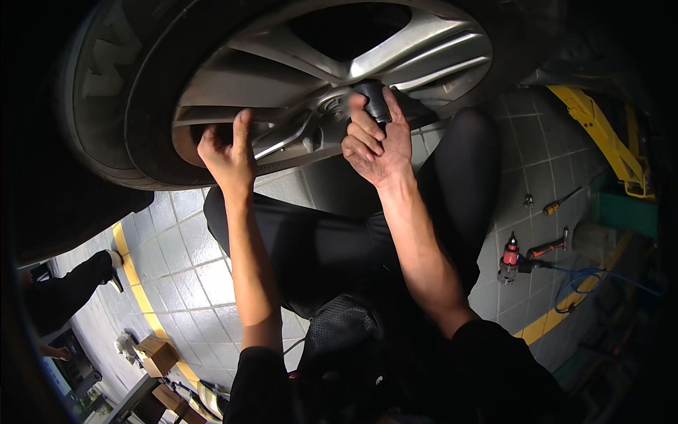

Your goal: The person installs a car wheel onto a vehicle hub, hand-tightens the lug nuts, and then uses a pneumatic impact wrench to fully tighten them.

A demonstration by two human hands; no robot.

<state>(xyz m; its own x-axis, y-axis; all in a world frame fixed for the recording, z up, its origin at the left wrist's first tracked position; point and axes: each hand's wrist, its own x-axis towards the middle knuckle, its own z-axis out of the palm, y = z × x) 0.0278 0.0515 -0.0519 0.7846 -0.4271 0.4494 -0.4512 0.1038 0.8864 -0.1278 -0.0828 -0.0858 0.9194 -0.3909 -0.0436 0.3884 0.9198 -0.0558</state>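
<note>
Black cylinder (376, 104) just beside the centre of a silver wheel (385, 53); right grip (381, 148) clamped on it, thumb one side, index finger along the other. Looks stiff, smooth, fairly light; best held round its barrel. Left grip (232, 159) at the wheel's lower left, fingers partly hidden; cannot tell if closed on anything. Wheel with tyre (159, 113) likely heavy, rigid; spokes probably slick, rim edge a surer hold.

Floor (522, 145): grey tile, yellow line (141, 293). Right side: screwdriver (561, 203), red-and-black tool (510, 258), blue hose (590, 283). Far left: another person's leg (70, 290), cardboard box (157, 355).
</note>
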